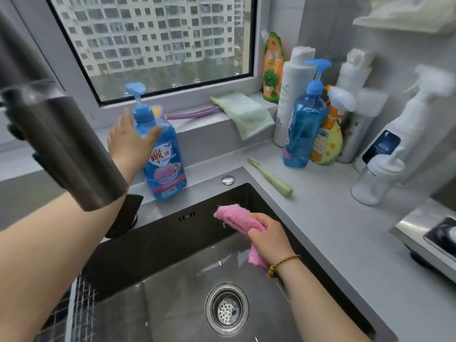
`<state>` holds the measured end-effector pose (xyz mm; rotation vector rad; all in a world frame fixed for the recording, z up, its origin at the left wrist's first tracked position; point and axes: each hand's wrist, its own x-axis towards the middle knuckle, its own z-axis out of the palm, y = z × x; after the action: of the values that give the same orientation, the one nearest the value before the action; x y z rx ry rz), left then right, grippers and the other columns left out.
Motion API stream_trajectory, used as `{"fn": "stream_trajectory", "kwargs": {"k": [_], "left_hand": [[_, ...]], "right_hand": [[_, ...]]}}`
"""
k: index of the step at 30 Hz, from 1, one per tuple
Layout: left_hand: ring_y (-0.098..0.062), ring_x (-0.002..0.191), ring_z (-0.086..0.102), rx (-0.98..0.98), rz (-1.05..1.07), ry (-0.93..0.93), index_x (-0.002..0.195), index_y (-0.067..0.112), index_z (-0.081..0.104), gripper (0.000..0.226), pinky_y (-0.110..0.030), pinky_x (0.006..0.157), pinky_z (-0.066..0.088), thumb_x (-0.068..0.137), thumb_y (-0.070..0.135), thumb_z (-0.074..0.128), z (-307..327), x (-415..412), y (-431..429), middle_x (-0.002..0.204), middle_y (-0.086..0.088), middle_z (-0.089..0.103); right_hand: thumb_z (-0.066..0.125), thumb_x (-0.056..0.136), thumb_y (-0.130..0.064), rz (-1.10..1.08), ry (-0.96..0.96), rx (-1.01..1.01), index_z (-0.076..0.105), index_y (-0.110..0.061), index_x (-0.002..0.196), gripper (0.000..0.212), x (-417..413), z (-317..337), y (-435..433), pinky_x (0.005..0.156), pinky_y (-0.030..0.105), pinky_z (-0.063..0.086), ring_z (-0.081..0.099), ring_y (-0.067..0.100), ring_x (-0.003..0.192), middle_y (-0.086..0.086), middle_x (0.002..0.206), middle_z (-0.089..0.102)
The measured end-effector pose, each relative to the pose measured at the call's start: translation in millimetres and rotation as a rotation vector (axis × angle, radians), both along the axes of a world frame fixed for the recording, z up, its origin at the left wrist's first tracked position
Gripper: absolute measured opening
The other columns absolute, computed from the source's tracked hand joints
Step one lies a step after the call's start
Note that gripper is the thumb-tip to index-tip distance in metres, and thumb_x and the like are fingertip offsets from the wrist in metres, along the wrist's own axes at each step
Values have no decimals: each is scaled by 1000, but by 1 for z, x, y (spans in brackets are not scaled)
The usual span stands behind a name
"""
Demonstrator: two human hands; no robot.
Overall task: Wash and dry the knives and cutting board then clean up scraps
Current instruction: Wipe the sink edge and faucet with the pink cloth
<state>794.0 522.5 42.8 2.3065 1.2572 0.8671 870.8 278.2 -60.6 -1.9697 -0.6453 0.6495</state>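
Kitchen sink corner under a window, seen from the head camera; items listed near to far.

(a) Dark stainless-steel sink basin (160, 233), wet, with a round perforated metal strainer (226, 308) at its floor. No knives, cutting board or scraps appear in view, so their location cannot be given.

(b) Right hand (269, 240), held over the basin, fingers curled round a crumpled pink terry cloth (237, 217), one end of which sticks out above the knuckles and the other hangs below the palm.

(c) Brushed dark metal faucet spout (64, 144), blurred, crossing the left forearm close to the lens.

(d) Left hand (128, 141), extended to the blue translucent pump bottle of dish liquid (164, 156), which stands upright on the grey surface (320, 218) behind the basin's rim. The fingers are spread and nearly straight, and the thumb lies across the bottle's shoulder. No closed grip is visible, though motion blur limits certainty.

(e) Pale green plastic-handled brush (271, 177), lying on the surface to the right of the basin.

(f) Cluster of upright cleaning bottles (302, 134) in the far right corner, and a folded pale green cloth (244, 114) draped over the window sill.

Step in hand, as judged: preparation for washing, namely loading the cloth with detergent. The next move probably calls for steadying or pressing the pump head while the cloth is brought under the nozzle. The right hand would have to rise from the basin toward the bottle, as the two are currently apart.
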Motion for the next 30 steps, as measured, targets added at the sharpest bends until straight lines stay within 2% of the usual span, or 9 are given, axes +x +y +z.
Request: {"fn": "stream_trajectory", "kwargs": {"k": [5, 10, 14, 17, 19, 22, 24, 28, 30], "left_hand": [[-32, 129, 33, 52, -107, -58, 142, 5, 27, 54, -38, 107, 23, 95, 21, 47, 8, -19, -47, 141, -18, 37], [-32, 133, 29, 2, -226, -70, 140, 1, 33, 49, -38, 110, 19, 94, 11, 48, -2, -34, -91, 143, -20, 35], [-34, 128, 39, 72, -326, -30, 130, -2, 47, 42, -39, 110, 23, 89, 3, 54, -28, -30, -132, 136, -21, 46], [-27, 134, 33, 28, -435, 66, 134, 4, 44, 43, -33, 112, 18, 91, 9, 51, -52, -13, -172, 143, -14, 40], [-22, 139, 26, 9, -522, 157, 140, 11, 38, 46, -31, 113, 13, 94, 17, 47, -69, 5, -196, 150, -7, 31], [-17, 143, 11, -34, -609, 345, 146, 18, 21, 53, -33, 116, 4, 97, 29, 39, -90, 36, -219, 156, -2, 13], [-16, 144, 4, -42, -654, 462, 148, 19, 12, 56, -33, 116, 1, 99, 34, 34, -101, 53, -228, 157, -1, 5], [-15, 144, -2, -106, -677, 610, 148, 18, 3, 58, -34, 115, -3, 99, 39, 26, -122, 80, -234, 157, -1, -1], [-14, 144, -5, -122, -663, 654, 148, 18, 1, 59, -34, 115, -5, 99, 41, 24, -131, 88, -235, 157, 0, -4]], "right_hand": [[42, 86, -1, -182, -302, -43, 55, -13, 123, 42, -12, 21, -44, 81, 18, 38, 48, 15, 95, 6, 114, 57], [57, 76, -2, -411, -708, -221, 58, -9, 121, 45, -7, 14, -106, 96, 39, 42, 50, 35, 113, 12, 122, 58], [41, 88, -14, -273, -629, -544, 27, -19, 143, 57, -10, -7, -152, 113, 32, 20, 23, 25, 139, 4, 152, 25], [37, 78, -14, -232, -671, -526, 47, -16, 134, 56, -12, -19, -164, 108, 46, 33, 35, 36, 133, 15, 147, 31], [29, 89, -17, -148, -684, -636, 36, -20, 140, 52, -9, -19, -170, 113, 38, 24, 25, 30, 139, 12, 152, 20], [40, 71, -20, -141, -706, -593, 72, -22, 101, 44, 4, -27, -176, 79, 31, 54, 66, 26, 101, 7, 116, 66], [44, 63, -22, -80, -670, -657, 74, -27, 88, 40, 8, -39, -177, 67, 30, 56, 70, 22, 88, 4, 102, 72], [63, 49, -21, -51, -714, -674, 74, -29, 88, 41, 21, -42, -172, 71, 28, 55, 70, 20, 89, 3, 103, 71], [75, 56, -22, -63, -739, -653, 71, -28, 102, 46, 32, -36, -168, 85, 30, 50, 65, 25, 104, 7, 118, 65]]}}
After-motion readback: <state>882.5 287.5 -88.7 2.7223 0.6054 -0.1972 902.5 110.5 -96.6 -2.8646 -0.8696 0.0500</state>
